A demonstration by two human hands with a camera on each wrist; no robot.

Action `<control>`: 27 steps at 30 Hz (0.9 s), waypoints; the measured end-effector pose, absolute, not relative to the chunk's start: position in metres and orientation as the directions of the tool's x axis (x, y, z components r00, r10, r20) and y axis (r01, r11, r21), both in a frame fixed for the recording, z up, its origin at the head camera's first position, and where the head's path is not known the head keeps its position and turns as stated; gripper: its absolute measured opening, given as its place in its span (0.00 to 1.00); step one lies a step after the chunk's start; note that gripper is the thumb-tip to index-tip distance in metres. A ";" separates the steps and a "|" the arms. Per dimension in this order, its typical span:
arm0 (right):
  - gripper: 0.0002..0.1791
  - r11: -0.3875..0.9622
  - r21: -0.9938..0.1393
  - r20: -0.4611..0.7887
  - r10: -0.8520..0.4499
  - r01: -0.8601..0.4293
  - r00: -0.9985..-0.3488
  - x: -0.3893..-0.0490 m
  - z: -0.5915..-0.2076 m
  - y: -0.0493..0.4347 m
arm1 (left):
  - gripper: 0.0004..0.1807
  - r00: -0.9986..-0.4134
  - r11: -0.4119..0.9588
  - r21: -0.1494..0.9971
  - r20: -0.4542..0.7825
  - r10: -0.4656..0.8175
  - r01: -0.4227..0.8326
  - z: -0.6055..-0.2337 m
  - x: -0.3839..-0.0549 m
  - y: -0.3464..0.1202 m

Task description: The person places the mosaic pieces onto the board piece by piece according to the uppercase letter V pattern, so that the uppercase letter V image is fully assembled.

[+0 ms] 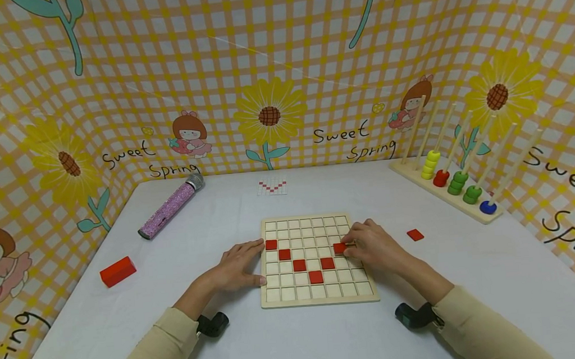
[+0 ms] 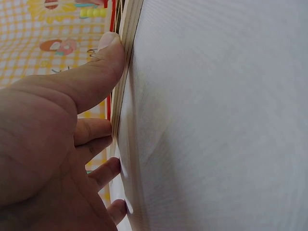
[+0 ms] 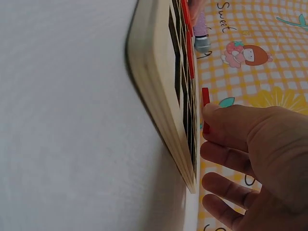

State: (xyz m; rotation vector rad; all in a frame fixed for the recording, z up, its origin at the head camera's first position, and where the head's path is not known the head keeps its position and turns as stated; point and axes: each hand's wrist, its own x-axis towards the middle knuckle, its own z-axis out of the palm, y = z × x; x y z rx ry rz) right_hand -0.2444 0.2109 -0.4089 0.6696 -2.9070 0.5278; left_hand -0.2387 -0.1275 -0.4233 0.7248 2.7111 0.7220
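A wooden grid board point(image 1: 286, 295) lies flat on the white table, with several red square tiles in its cells forming a V-like run; one tile point(image 1: 316, 277) marks the lowest point. Against the board's left edge rests my left hand point(image 1: 231, 268), fingers extended and thumb point(image 2: 108, 53) touching the side. Between thumb and fingertips, my right hand point(image 1: 376, 246) pinches a red tile point(image 3: 206, 96) over the right part of the grid. The right wrist view shows this tile on edge, raised off the board's surface. Another red tile point(image 1: 415, 235) lies loose right of that hand.
Behind the board is a small card point(image 1: 272, 187) printed with a red V pattern. A glittery pink microphone point(image 1: 168, 210) and a red block point(image 1: 118, 272) lie at left. A wooden peg rack point(image 1: 440, 189) with coloured beads stands at right. Patterned cloth walls surround the table.
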 end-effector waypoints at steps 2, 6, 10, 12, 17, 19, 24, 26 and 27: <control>0.11 0.844 -0.308 0.176 -0.403 -0.439 -0.898 -0.245 -0.409 0.210 | 0.45 -0.848 0.754 0.521 -0.101 0.520 0.400 -0.424 -0.239 -0.128; 0.11 0.840 -0.311 0.177 -0.409 -0.445 -0.895 -0.245 -0.411 0.210 | 0.45 -0.848 0.751 0.526 -0.100 0.521 0.400 -0.424 -0.239 -0.128; 0.10 0.832 -0.318 0.186 -0.416 -0.455 -0.890 -0.246 -0.413 0.210 | 0.45 -0.847 0.751 0.525 -0.103 0.522 0.399 -0.423 -0.239 -0.127; 0.10 0.828 -0.318 0.192 -0.421 -0.462 -0.887 -0.246 -0.413 0.210 | 0.45 -0.847 0.754 0.522 -0.104 0.520 0.399 -0.423 -0.239 -0.127; 0.10 0.823 -0.325 0.197 -0.423 -0.466 -0.884 -0.246 -0.412 0.210 | 0.45 -0.850 0.758 0.519 -0.109 0.516 0.395 -0.424 -0.239 -0.127; 0.11 0.823 -0.327 0.195 -0.421 -0.464 -0.886 -0.246 -0.412 0.210 | 0.45 -0.850 0.758 0.520 -0.108 0.516 0.394 -0.424 -0.240 -0.128; 0.11 0.826 -0.323 0.189 -0.421 -0.461 -0.887 -0.246 -0.413 0.209 | 0.45 -0.848 0.756 0.521 -0.107 0.520 0.397 -0.424 -0.240 -0.128; 0.11 0.830 -0.323 0.182 -0.418 -0.456 -0.890 -0.247 -0.414 0.209 | 0.45 -0.846 0.755 0.521 -0.108 0.522 0.399 -0.424 -0.240 -0.127; 0.11 0.830 -0.324 0.179 -0.416 -0.453 -0.891 -0.247 -0.414 0.209 | 0.45 -0.845 0.754 0.521 -0.108 0.523 0.400 -0.424 -0.240 -0.127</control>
